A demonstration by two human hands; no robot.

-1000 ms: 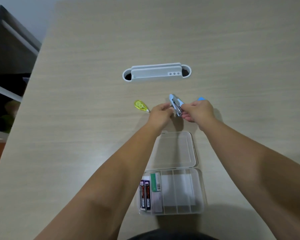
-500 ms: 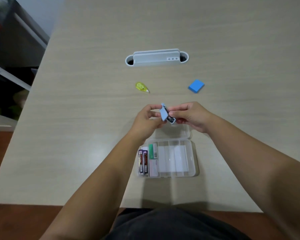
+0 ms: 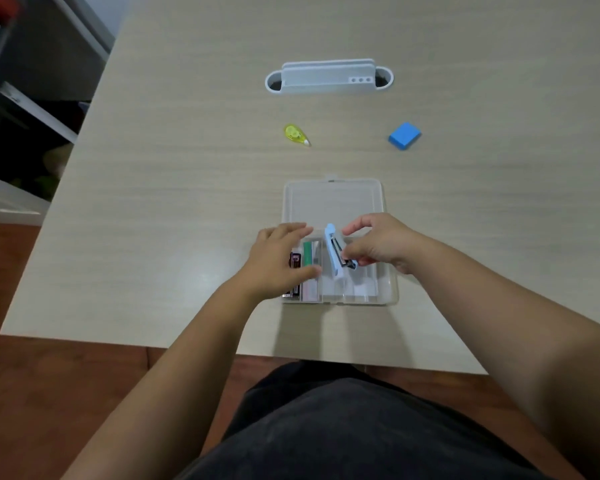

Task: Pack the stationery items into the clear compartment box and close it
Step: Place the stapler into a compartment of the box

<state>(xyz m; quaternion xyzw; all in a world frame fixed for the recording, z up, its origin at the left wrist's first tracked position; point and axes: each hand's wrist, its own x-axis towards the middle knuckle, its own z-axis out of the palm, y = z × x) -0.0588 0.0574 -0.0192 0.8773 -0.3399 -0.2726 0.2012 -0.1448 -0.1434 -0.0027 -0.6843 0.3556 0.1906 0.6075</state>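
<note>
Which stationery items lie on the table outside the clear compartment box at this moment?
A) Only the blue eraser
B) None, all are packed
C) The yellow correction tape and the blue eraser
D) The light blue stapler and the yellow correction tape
C: the yellow correction tape and the blue eraser lie on the table beyond the open lid, while the light blue stapler is over the clear compartment box, at the right hand.

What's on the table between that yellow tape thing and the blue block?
Nothing: the head view shows bare table between the yellow correction tape and the blue eraser.
</note>
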